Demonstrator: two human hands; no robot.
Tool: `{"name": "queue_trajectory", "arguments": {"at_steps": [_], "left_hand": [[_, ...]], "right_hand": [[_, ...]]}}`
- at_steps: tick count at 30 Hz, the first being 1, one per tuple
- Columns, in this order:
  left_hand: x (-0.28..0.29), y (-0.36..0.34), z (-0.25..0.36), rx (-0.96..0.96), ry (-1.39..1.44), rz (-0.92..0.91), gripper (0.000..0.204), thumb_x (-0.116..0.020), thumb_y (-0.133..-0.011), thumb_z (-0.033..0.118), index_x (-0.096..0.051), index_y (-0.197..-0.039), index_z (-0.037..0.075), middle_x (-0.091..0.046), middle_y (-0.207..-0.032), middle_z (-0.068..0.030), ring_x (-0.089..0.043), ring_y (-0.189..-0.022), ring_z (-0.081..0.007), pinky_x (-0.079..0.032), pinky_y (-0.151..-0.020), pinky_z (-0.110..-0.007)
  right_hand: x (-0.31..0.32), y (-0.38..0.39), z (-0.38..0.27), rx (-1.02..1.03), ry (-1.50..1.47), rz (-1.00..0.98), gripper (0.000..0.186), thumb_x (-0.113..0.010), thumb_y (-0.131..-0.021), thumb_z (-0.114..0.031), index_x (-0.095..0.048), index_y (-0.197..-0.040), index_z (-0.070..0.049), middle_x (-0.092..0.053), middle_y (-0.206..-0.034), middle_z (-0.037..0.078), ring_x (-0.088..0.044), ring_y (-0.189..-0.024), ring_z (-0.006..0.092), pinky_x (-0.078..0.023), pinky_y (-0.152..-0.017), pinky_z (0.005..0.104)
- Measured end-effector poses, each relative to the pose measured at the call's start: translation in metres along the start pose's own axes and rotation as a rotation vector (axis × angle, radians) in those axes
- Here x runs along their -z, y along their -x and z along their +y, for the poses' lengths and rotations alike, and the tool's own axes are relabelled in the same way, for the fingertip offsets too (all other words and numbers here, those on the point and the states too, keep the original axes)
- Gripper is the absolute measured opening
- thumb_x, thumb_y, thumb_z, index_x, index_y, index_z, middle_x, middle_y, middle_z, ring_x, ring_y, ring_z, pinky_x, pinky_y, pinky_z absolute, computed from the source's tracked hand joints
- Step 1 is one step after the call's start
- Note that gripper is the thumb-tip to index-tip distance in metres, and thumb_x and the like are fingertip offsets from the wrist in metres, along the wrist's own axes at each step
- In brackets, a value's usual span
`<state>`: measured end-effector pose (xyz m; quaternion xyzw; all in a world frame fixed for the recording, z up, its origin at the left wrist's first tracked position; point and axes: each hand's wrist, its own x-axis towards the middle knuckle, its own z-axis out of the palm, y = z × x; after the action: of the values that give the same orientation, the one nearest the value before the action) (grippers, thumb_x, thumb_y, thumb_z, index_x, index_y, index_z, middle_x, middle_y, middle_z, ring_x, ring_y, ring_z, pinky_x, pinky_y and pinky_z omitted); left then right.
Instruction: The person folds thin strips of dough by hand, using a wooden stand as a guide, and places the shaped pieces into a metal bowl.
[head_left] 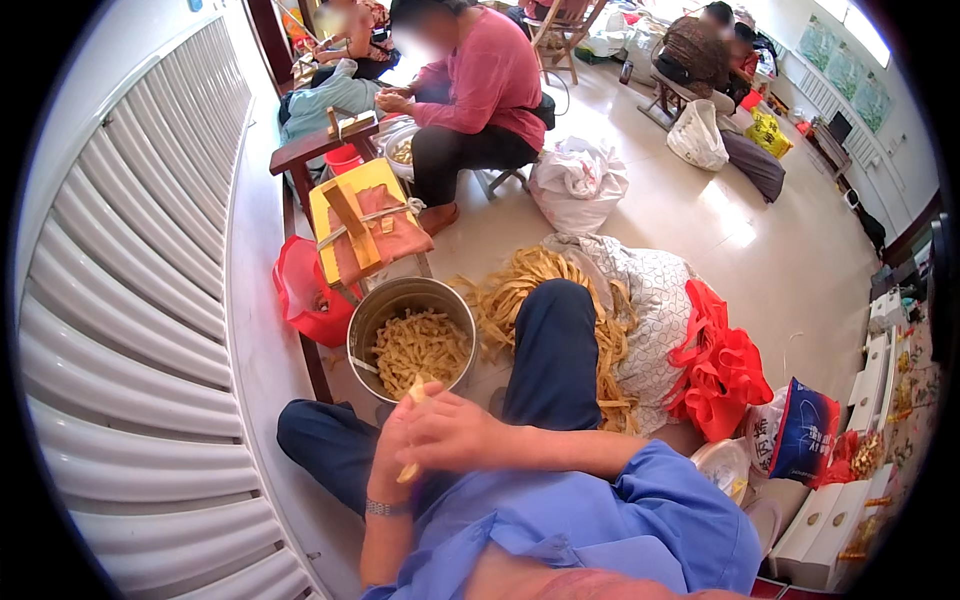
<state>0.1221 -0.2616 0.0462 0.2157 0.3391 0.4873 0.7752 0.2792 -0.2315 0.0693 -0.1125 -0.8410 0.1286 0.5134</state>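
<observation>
My left hand (393,445), with a metal-banded watch at its wrist, is closed round a pale yellow strip (417,388). One end of the strip sticks out above the fingers, the other below the palm. Across it lies my right hand (462,436), its fingers closed on the same strip; the middle is hidden by the fingers. Just beyond my hands stands a metal bucket (403,293), partly filled with short, folded, tan pieces (425,345). Long flat tan strips (545,272) lie in a loose heap beside my raised knee.
A yellow-topped stool (372,178) carries a wooden block fixture (352,222) and a brown cloth. Left of the bucket is a red bag (300,290); a white radiator (150,290) lines the wall. Red fabric (715,365) rests on a patterned sack (640,290). Several people sit further off.
</observation>
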Motion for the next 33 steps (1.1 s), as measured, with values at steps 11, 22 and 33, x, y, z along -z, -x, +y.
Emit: {"name": "queue_trajectory", "arguments": {"at_steps": [11, 22, 33], "left_hand": [[-0.025, 0.002, 0.012, 0.082, -1.021, -0.251, 0.025, -0.062, -0.092, 0.011, -0.066, -0.114, 0.001, -0.066, -0.119, -0.0095, -0.064, -0.111, -0.0221, -0.051, -0.093, -0.035], [-0.005, 0.020, 0.000, -0.229, -1.316, -0.276, 0.009, -0.063, -0.088, 0.004, -0.066, -0.092, -0.003, -0.068, -0.079, -0.0146, -0.068, -0.069, -0.0211, -0.055, -0.065, -0.036], [-0.003, 0.035, 0.002, -0.180, -1.419, -0.061, 0.016, -0.057, -0.093, 0.012, -0.066, -0.092, -0.001, -0.067, -0.078, -0.0162, -0.068, -0.076, -0.0345, -0.054, -0.071, -0.040]], "right_hand": [[0.018, 0.018, -0.006, -0.291, 0.070, -0.130, 0.024, -0.069, -0.078, -0.012, -0.072, -0.101, -0.011, -0.070, -0.095, 0.004, -0.067, -0.089, 0.0243, -0.051, -0.077, 0.0384], [0.011, 0.016, -0.014, -0.615, 0.072, -0.270, 0.016, -0.062, -0.095, -0.019, -0.067, -0.085, -0.007, -0.068, -0.081, 0.012, -0.066, -0.078, 0.0326, -0.052, -0.069, 0.0435], [0.010, 0.038, -0.005, -1.002, -0.190, -0.447, 0.031, -0.051, -0.103, -0.029, -0.059, -0.090, -0.003, -0.063, -0.084, 0.024, -0.061, -0.081, 0.0467, -0.049, -0.071, 0.0494]]}}
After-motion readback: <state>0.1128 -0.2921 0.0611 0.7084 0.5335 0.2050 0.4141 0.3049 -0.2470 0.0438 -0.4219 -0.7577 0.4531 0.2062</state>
